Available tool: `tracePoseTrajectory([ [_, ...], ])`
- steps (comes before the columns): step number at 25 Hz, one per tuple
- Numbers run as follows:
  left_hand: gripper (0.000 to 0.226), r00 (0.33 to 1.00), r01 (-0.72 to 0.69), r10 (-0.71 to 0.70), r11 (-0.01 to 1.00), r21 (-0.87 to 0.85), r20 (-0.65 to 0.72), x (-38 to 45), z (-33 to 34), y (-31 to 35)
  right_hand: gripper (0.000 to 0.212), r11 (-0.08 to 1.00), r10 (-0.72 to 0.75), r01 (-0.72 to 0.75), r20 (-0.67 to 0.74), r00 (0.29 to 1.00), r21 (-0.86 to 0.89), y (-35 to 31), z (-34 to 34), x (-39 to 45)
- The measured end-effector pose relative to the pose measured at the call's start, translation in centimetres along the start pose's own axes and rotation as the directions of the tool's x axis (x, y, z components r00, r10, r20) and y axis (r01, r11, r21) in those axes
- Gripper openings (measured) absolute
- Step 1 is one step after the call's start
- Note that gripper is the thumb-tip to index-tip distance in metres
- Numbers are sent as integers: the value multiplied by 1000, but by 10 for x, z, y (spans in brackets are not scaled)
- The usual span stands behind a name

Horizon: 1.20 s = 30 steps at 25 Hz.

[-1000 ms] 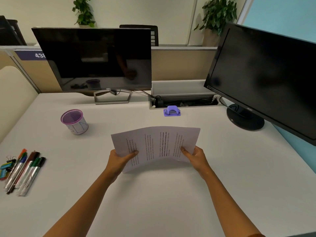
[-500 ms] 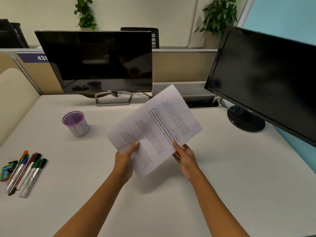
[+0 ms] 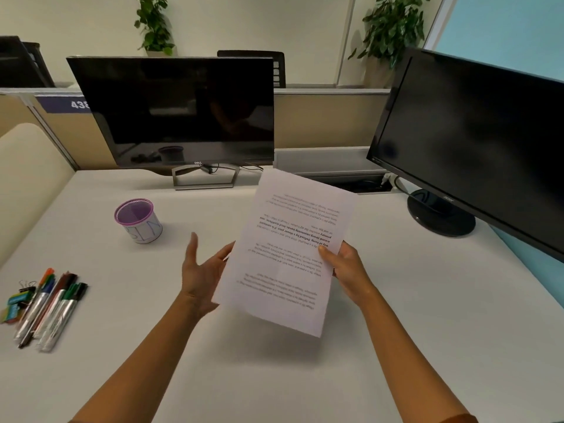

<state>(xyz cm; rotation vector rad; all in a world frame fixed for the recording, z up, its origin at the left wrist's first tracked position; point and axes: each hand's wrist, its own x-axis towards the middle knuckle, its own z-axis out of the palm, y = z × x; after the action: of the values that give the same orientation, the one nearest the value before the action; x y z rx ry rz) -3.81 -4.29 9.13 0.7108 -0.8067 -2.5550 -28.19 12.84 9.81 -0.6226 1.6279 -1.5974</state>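
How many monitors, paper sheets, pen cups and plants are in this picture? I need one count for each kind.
black flat monitors: 2
white printed paper sheet: 1
purple mesh pen cup: 1
green leafy plants: 2
Total: 6

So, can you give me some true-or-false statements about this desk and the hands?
1. The right hand pinches the printed sheet at its edge. True.
2. The left hand is open, fingers spread. True.
3. One screen is switched on and shows a picture. False: the left monitor and the right monitor are dark.
4. The pens stand in the cup. False: the markers lie on the desk, apart from the purple cup.
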Motion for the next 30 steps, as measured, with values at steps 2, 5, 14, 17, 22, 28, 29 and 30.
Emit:
tracePoseTrajectory([
  [2, 82, 999, 51, -52, 961, 272, -5, 6, 7, 3, 29, 999, 9, -8, 37, 999, -40, -3, 2, 0],
  [5, 53, 996, -57, 85, 824, 564, -23, 13, 27, 2, 24, 994, -35, 37, 30, 999, -101, -7, 13, -2],
  [14, 33, 896, -341, 443, 666, 663, 16, 17, 50, -2, 18, 973, -203, 191, -82, 976, -127, -21, 26, -3],
  [17, 40, 909, -309, 416, 684, 661, -6, 15, 48, -7, 24, 979, -159, 148, -74, 985, -140, -14, 25, -6],
  [22, 40, 902, -322, 431, 686, 652, -9, 15, 48, -11, 24, 982, -144, 133, -77, 986, -133, -6, 25, -8],
  [28, 40, 903, -302, 428, 692, 656, -37, 12, 31, -26, 28, 984, -78, 72, -33, 996, -162, 13, 23, -10],
  [29, 36, 898, -309, 438, 693, 651, -39, 12, 31, -29, 29, 984, -71, 66, -29, 997, -164, 16, 22, -10],
  [30, 32, 893, -316, 448, 690, 652, -41, 11, 31, -30, 29, 984, -74, 68, -31, 997, -162, 18, 21, -11],
])
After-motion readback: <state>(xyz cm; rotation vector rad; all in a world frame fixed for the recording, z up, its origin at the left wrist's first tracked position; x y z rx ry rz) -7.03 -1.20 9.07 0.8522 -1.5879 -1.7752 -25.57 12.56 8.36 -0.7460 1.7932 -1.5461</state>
